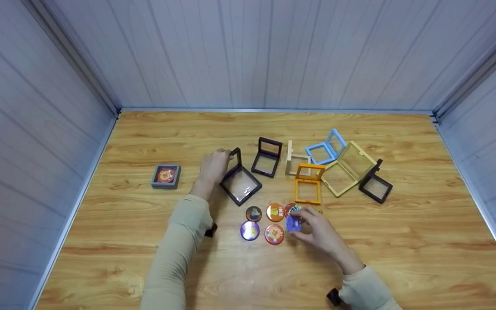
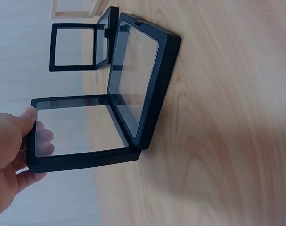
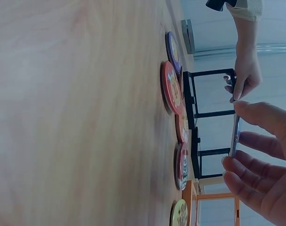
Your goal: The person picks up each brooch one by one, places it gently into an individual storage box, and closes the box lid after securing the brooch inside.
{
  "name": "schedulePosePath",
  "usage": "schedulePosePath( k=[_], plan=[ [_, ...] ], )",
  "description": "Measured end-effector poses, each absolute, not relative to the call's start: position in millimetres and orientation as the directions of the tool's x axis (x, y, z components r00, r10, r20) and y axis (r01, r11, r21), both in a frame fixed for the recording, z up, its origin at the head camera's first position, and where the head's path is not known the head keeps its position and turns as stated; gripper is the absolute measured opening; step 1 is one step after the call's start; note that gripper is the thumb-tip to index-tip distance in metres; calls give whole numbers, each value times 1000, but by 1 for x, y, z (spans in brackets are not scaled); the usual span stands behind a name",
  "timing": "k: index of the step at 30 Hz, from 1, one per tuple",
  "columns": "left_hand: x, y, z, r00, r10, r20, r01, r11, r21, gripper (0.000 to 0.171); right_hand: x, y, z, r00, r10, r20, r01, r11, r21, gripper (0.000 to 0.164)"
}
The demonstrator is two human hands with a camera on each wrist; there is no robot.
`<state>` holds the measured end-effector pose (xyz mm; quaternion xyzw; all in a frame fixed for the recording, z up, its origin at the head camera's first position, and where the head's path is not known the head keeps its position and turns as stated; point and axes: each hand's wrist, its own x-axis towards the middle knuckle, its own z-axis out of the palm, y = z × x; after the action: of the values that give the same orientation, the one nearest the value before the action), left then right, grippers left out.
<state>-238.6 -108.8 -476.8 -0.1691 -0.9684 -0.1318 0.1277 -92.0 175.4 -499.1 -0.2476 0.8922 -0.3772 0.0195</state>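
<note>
My left hand (image 1: 214, 165) grips the outer edge of the raised half of a black display frame (image 1: 250, 195), thumb on one face and fingers behind. The frame stands hinged apart with clear film in both halves; its lower half (image 2: 157, 94) rests on the table. My right hand (image 1: 319, 232) pinches a purple round badge (image 1: 293, 224) by its rim, above the table. In the right wrist view this badge (image 3: 235, 134) appears edge-on between thumb and fingers. Near it lie a red badge (image 1: 274, 234), an orange badge (image 1: 275, 212), a dark badge (image 1: 253, 213) and another purple badge (image 1: 249, 230).
A grey frame (image 1: 165, 186) containing a red badge sits at left. Spread-apart frames stand behind: black (image 1: 263, 173), cream (image 1: 298, 173), blue (image 1: 323, 162), orange (image 1: 308, 201), yellow (image 1: 337, 193) and small black (image 1: 372, 197). A yellow-green badge (image 3: 179, 214) lies by the orange frame. Panelled walls (image 1: 248, 56) enclose the table.
</note>
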Motion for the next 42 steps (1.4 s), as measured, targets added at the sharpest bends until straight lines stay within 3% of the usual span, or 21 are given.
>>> schedulePosePath(
  k=[14, 24, 42],
  plan=[
    [-225, -105, -477, -936, 246, 252, 318, 898, 303, 19, -128, 147, -496, -896, -417, 155, -396, 589, -704, 42],
    [-218, -101, -477, -939, 224, 260, 309, 881, 357, 18, -157, 123, -497, -920, -386, 64, -305, 608, -733, 42],
    [-216, -99, -478, -936, 228, 269, 316, 880, 354, 18, -186, 84, -509, -908, -407, 100, -367, 656, -660, 44]
  ],
)
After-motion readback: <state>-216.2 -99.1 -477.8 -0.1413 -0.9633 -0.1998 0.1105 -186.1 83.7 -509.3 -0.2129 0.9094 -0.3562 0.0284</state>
